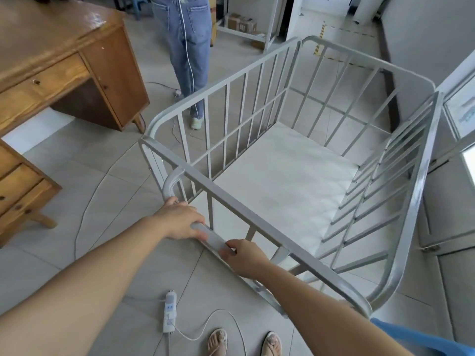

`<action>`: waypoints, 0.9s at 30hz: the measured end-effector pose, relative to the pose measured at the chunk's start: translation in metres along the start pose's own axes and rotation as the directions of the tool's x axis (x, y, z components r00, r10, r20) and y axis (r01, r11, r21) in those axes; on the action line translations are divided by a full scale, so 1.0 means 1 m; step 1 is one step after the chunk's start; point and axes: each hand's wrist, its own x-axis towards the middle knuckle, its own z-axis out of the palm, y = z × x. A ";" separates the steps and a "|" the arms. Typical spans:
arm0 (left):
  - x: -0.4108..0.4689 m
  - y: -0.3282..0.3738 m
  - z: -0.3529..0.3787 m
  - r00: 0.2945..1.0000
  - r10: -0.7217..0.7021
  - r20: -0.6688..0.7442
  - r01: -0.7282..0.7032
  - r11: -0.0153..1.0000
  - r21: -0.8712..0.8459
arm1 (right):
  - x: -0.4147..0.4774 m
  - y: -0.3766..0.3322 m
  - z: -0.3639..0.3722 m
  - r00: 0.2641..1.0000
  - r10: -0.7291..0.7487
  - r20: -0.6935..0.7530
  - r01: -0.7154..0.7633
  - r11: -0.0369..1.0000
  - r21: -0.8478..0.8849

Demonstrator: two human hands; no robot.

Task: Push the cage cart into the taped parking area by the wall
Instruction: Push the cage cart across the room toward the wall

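Tiled floor [84,176] carries the cage cart [290,160], wheels hidden; left hand [180,220] and right hand [245,256] both curl around its handle [213,240].

The cage cart [282,140] is grey-painted metal tubing and flat bars with a smooth, faintly satin sheen, and its floor panel looks pale and matt. Left of the cart, the bench [64,60] is varnished wood with a glossy top and visible grain. Under the cart, the floor [102,196] is matt grey tile.
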 end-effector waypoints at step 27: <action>0.082 0.055 -0.044 0.999 0.035 0.006 -0.035 0.998 0.046 | 0.028 0.052 -0.073 0.996 0.069 -0.052 -0.077 0.983 -0.166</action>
